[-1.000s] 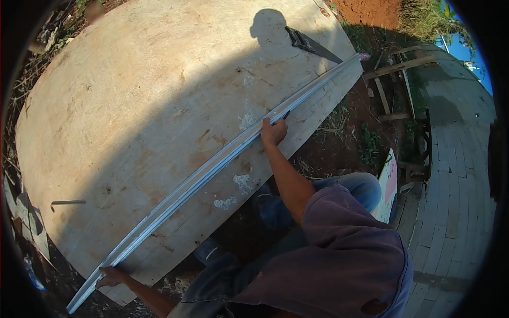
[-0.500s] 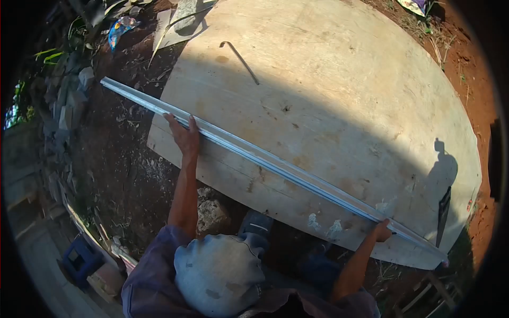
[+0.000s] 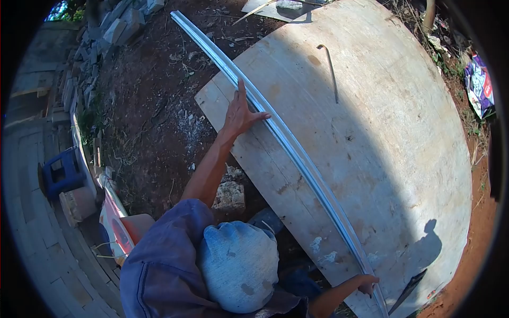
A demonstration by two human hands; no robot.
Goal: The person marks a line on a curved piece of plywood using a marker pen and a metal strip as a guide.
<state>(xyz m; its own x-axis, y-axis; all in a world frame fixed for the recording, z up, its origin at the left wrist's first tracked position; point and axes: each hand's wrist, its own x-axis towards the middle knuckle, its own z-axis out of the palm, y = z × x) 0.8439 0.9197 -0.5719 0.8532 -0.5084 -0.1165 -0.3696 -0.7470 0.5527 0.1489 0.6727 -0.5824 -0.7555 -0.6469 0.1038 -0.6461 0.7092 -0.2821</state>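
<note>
A long, pale metal profile (image 3: 305, 161) lies slantwise over the wooden board (image 3: 371, 132), its upper end reaching past the board above the soil. My left hand (image 3: 241, 114) touches its upper part, thumb and index finger spread apart, the thumb against the metal. Near the lower end, my right hand (image 3: 366, 283) is closed around the profile. A thin rod (image 3: 333, 77) with a hooked end rests on the board's upper part. Beside the profile's lower end is a dark, narrow tool (image 3: 408, 290), partly in shadow.
A cloth-covered head (image 3: 238, 267) fills the lower middle. Behind my left arm sits a rough stone (image 3: 229, 196). Farther left are a blue plastic object (image 3: 63, 172), a bucket (image 3: 78, 205) and stacked blocks (image 3: 124, 26). A colourful bag (image 3: 479, 87) lies at right.
The view has turned, so the profile appears steeper and the board farther right. My left hand has spread its fingers more. My right hand still holds the lower part.
</note>
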